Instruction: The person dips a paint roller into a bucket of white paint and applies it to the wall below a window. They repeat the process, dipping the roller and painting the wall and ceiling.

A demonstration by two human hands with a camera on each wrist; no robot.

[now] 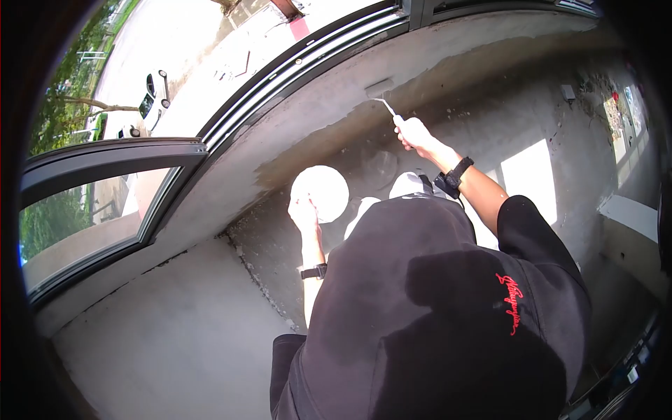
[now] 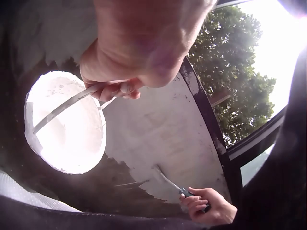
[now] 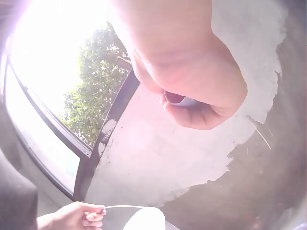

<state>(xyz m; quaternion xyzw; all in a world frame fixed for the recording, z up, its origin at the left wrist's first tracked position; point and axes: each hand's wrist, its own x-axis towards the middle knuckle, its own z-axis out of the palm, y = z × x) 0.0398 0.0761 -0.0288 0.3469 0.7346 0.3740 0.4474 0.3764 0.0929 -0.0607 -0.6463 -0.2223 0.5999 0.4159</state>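
Observation:
My left hand [image 1: 303, 211] grips the curved handle [image 2: 64, 109] of a white bucket [image 1: 327, 190], which hangs tilted in the left wrist view, its inside pale and bright. Ahead and to the right, my right hand [image 1: 418, 135] grips the handle of a paint roller [image 1: 380, 88]. The roller's head lies against the low wall [image 1: 336, 105] under the window, within its lighter coated part. A ragged edge parts this lighter coat from the darker wall below it. In the right wrist view, the fingers hide most of the roller's handle [image 3: 174, 98].
A dark window frame [image 1: 294, 66] runs above the wall, with one sash [image 1: 115, 154] swung open at left. Outside stand trees and parked vehicles. Sunlight patches the grey floor [image 1: 532, 175]. A pale ledge [image 1: 630, 213] stands at right.

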